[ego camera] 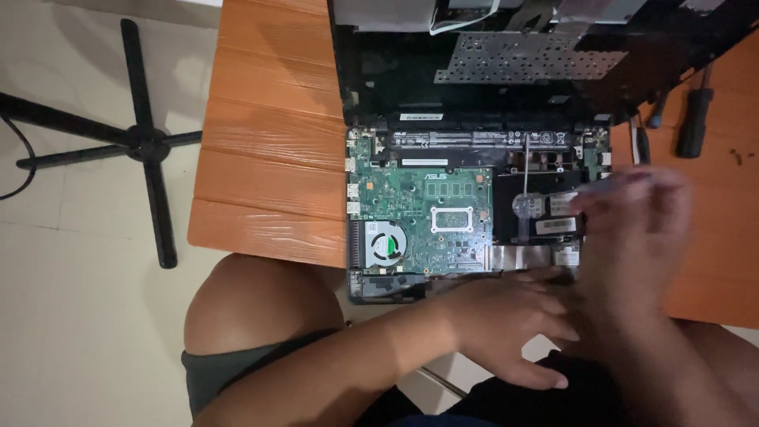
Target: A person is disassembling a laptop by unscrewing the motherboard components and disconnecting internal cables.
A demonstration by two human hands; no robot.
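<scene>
An opened laptop (371,126) lies on an orange wooden table (269,134), its green motherboard (419,198) and round fan (387,243) bare. A slim screwdriver with a clear handle (522,204) rests over the black bay to the right of the board. My right hand (640,237), blurred by motion, hovers over the laptop's right end; its fingers reach toward the screwdriver without touching it. My left hand (506,320) lies flat at the laptop's front edge, fingers stretched to the right, holding nothing.
A perforated metal plate (522,59) sits in the black cover behind the board. Two black-handled tools (694,119) and tiny screws (737,155) lie at the table's right. A black stand base (142,142) is on the floor at left. My knee (253,304) is under the table edge.
</scene>
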